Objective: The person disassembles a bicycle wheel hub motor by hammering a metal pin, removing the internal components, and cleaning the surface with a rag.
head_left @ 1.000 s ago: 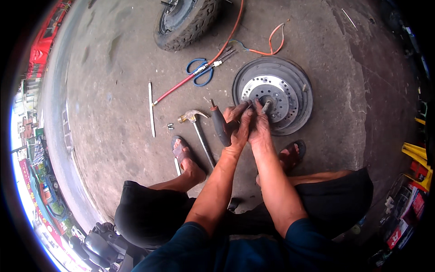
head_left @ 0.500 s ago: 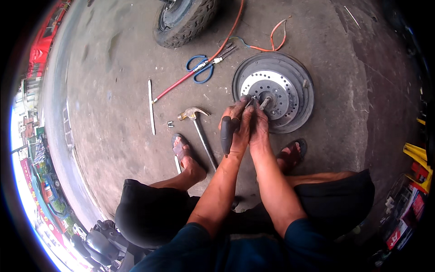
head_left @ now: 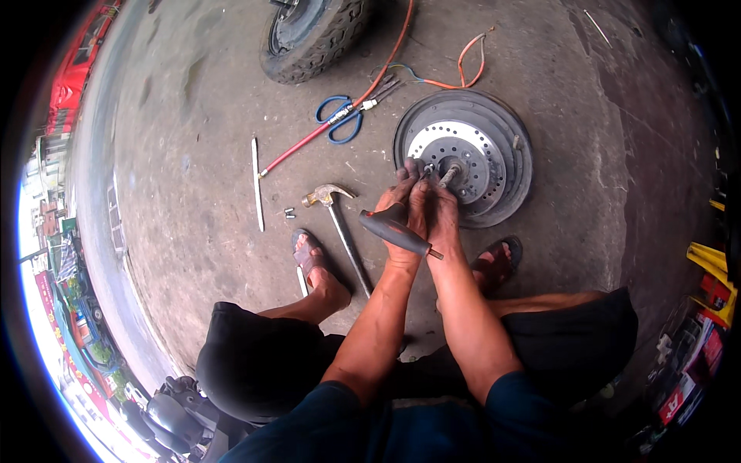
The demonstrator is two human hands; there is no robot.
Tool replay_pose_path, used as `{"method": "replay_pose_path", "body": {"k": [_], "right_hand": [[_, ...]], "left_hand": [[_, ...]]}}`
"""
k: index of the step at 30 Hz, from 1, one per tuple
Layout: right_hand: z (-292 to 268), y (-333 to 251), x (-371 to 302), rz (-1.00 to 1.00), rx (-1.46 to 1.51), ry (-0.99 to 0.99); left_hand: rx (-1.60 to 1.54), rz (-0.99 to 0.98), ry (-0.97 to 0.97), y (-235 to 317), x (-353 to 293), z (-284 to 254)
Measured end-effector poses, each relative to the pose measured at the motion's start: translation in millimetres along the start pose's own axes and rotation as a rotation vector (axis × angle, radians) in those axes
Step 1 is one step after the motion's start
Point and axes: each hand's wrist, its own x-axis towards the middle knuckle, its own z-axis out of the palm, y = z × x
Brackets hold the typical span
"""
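A grey motor wheel (head_left: 505, 193) lies flat on the ground, with a drilled silver brake disc (head_left: 463, 133) on it and an axle (head_left: 449, 177) rising from its hub. Over the disc's near left part, my left hand (head_left: 409, 204) is closed on a T-handle wrench (head_left: 392, 231). Its dark grey grip lies slantwise across the hand; the tip is hidden among the fingers. My right hand (head_left: 441, 212) presses against the left, fingers closed around the tool's front end beside the axle. A hammer (head_left: 340, 231) lies left of my hands.
Blue-handled scissors (head_left: 342, 120) lie by a red air hose (head_left: 301, 147) farther off. A white rod (head_left: 257, 185) and small metal pieces (head_left: 289, 213) are on the ground at left. A knobby tyre (head_left: 320, 46) stands at the far side. My sandalled feet (head_left: 312, 262) flank my hands.
The wrench's grip has turned from nearly upright in the picture to a slant, its lower end swinging right over my wrists. Both hands stay at the same spot on the wheel.
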Motion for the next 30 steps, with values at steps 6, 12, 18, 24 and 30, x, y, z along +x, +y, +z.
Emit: {"method": "replay_pose_path", "body": {"k": [6, 12, 18, 24, 30], "right_hand": [[-14.5, 0.0, 4.7, 0.153, 0.171, -0.025], [-23.1, 2.0, 9.1, 0.074, 0.147, -0.124], [-17.0, 6.6, -2.6, 0.077, 0.113, -0.257], [-17.5, 7.2, 0.9, 0.248, 0.273, -0.197], [18.6, 2.2, -21.2, 0.065, -0.210, 0.084]], "left_hand": [[-0.290, -0.160, -0.027, 25.7, -8.1, -2.7], [-0.062, 0.080, -0.142, 4.8, -5.6, -11.3], [0.103, 0.056, -0.070, 1.4, -5.9, -11.6], [-0.306, -0.090, -0.135, 5.2, -13.3, -8.8], [-0.126, -0.138, -0.175, 11.5, -9.0, -16.7]]}}
